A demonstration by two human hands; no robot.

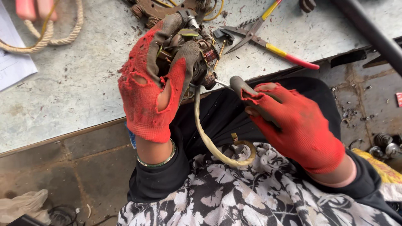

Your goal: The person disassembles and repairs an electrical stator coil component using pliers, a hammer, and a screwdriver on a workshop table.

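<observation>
My left hand (153, 79), in a torn red glove, grips a grimy motor stator (200, 50) with copper-wound coils, held up over the bench edge. A beige sleeved cable (209, 142) hangs from the stator and curls down onto my lap. My right hand (293, 125), also in a red glove, holds a thin tool by its handle; the metal tip (222, 83) points at the lower side of the stator, touching or nearly touching it.
Pliers with red and yellow handles (268, 42) lie on the grey bench top (83, 83) behind the stator. A rope (46, 33) and white paper (12, 62) sit far left. More copper-wound parts lie at the top. Small metal parts (383, 144) lie on the floor at right.
</observation>
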